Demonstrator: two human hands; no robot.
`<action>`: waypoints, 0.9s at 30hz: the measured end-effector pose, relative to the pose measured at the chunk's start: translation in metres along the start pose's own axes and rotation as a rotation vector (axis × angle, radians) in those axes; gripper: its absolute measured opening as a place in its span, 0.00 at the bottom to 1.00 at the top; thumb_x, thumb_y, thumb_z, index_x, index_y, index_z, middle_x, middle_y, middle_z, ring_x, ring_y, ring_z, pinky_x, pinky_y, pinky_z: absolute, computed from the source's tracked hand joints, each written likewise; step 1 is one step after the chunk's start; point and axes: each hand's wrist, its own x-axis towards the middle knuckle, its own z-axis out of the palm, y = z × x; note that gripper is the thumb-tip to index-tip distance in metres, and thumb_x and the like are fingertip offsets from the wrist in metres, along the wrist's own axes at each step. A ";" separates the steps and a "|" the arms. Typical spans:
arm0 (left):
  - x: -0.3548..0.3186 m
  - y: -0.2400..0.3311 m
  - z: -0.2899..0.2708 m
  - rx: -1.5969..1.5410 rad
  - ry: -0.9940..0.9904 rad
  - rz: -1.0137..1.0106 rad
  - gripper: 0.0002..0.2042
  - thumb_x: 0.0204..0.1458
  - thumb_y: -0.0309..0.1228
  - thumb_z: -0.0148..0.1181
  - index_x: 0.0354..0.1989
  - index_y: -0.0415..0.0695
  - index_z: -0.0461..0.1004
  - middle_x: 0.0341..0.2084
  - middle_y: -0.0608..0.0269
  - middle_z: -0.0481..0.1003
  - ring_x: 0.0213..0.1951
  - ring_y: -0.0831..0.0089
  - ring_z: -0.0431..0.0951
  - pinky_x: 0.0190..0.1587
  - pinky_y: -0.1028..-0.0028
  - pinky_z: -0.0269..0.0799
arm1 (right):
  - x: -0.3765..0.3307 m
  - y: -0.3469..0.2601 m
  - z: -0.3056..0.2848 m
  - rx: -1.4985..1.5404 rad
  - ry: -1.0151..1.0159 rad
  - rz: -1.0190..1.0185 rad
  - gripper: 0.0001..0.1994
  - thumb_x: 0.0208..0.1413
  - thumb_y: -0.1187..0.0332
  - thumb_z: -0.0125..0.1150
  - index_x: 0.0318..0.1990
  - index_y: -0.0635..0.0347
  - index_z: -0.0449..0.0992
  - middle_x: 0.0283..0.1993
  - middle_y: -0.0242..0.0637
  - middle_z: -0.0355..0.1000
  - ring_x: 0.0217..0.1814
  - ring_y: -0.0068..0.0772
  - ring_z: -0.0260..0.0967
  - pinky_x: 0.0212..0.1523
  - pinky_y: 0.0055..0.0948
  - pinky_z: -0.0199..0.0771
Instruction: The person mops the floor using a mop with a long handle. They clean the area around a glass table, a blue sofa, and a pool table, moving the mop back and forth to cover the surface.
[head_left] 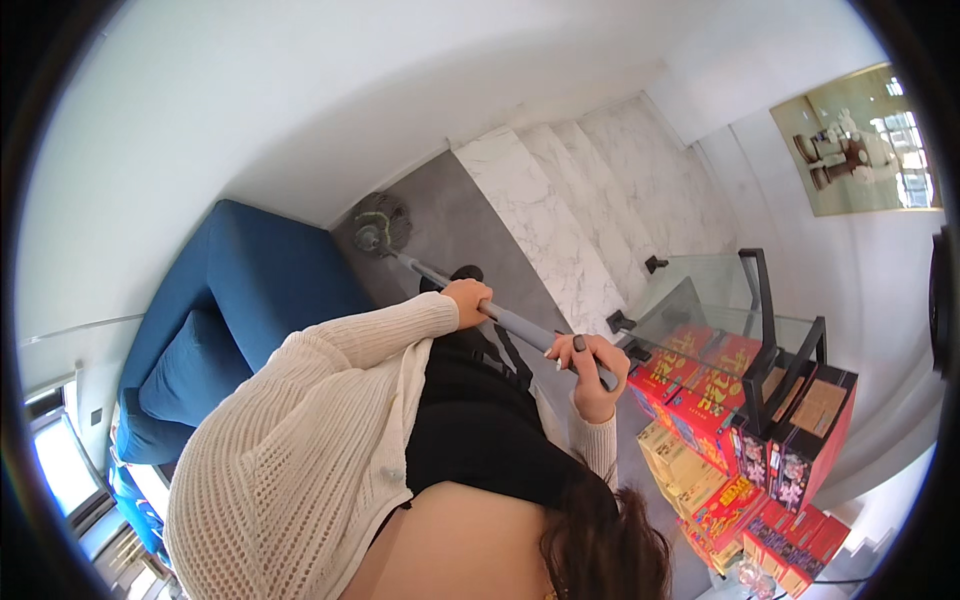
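A mop with a grey handle [525, 327] slants across the view from upper left to lower right. Its grey, stringy head [383, 224] rests on the dark grey floor, in the corner between the blue sofa and the white wall. My left hand [467, 302] is wrapped round the middle of the handle. Closer to me, my right hand [594, 376] grips the handle near its top end, with the thumb lying along it. Both forearms are in cream knit sleeves.
A blue sofa [270, 285] stands at the left against the white wall. White marbled steps [545, 205] rise ahead, right of the grey floor [450, 215]. A glass railing [690, 285] with a black frame and stacked red boxes [690, 385] stand close on the right.
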 end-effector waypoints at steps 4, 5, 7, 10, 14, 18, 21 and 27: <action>-0.005 0.056 0.043 0.061 -0.173 0.068 0.09 0.41 0.36 0.61 0.23 0.45 0.70 0.24 0.55 0.73 0.35 0.54 0.74 0.37 0.59 0.69 | -0.067 -0.013 -0.039 0.033 0.200 0.063 0.11 0.54 0.78 0.47 0.21 0.71 0.69 0.19 0.40 0.67 0.25 0.35 0.70 0.38 0.34 0.74; -0.004 0.076 0.051 0.064 -0.224 0.073 0.09 0.41 0.35 0.60 0.24 0.44 0.70 0.24 0.54 0.72 0.35 0.54 0.74 0.38 0.59 0.68 | -0.083 -0.018 -0.052 -0.005 0.222 0.045 0.11 0.54 0.77 0.47 0.20 0.71 0.69 0.19 0.40 0.67 0.25 0.34 0.70 0.37 0.34 0.74; 0.000 0.115 0.067 0.083 -0.290 0.087 0.08 0.41 0.36 0.59 0.25 0.45 0.72 0.24 0.54 0.73 0.36 0.54 0.74 0.38 0.59 0.69 | -0.114 -0.034 -0.072 -0.078 0.275 0.010 0.12 0.54 0.77 0.46 0.20 0.70 0.68 0.19 0.39 0.68 0.25 0.34 0.70 0.37 0.34 0.74; 0.001 0.166 0.085 0.116 -0.346 0.134 0.08 0.42 0.35 0.58 0.26 0.45 0.72 0.24 0.54 0.73 0.35 0.53 0.75 0.37 0.59 0.69 | -0.151 -0.065 -0.088 -0.214 0.342 -0.022 0.12 0.55 0.76 0.47 0.20 0.70 0.68 0.19 0.39 0.68 0.25 0.33 0.70 0.37 0.33 0.74; 0.004 0.201 0.112 0.161 -0.391 0.232 0.07 0.42 0.35 0.57 0.25 0.46 0.73 0.23 0.55 0.73 0.33 0.53 0.75 0.35 0.58 0.70 | -0.199 -0.077 -0.099 -0.281 0.386 -0.105 0.12 0.55 0.75 0.49 0.21 0.69 0.68 0.21 0.41 0.71 0.25 0.31 0.70 0.38 0.34 0.74; -0.002 0.211 0.126 0.157 -0.438 0.218 0.08 0.43 0.36 0.57 0.25 0.46 0.73 0.26 0.53 0.75 0.33 0.52 0.75 0.35 0.58 0.70 | -0.230 -0.069 -0.091 -0.327 0.497 -0.132 0.12 0.56 0.74 0.48 0.21 0.68 0.67 0.21 0.41 0.71 0.27 0.34 0.73 0.39 0.35 0.74; 0.004 0.193 0.147 0.136 -0.404 0.218 0.10 0.44 0.39 0.59 0.25 0.45 0.73 0.27 0.52 0.75 0.33 0.50 0.75 0.35 0.57 0.70 | -0.236 -0.053 -0.103 -0.310 0.438 -0.118 0.13 0.61 0.71 0.45 0.23 0.65 0.65 0.21 0.39 0.70 0.29 0.35 0.73 0.36 0.30 0.71; 0.014 0.104 0.166 0.238 -0.254 0.155 0.15 0.42 0.46 0.61 0.27 0.46 0.76 0.29 0.50 0.76 0.34 0.48 0.76 0.35 0.55 0.71 | -0.199 0.007 -0.107 -0.035 0.296 -0.064 0.09 0.54 0.77 0.46 0.22 0.65 0.63 0.23 0.41 0.71 0.32 0.38 0.73 0.41 0.37 0.72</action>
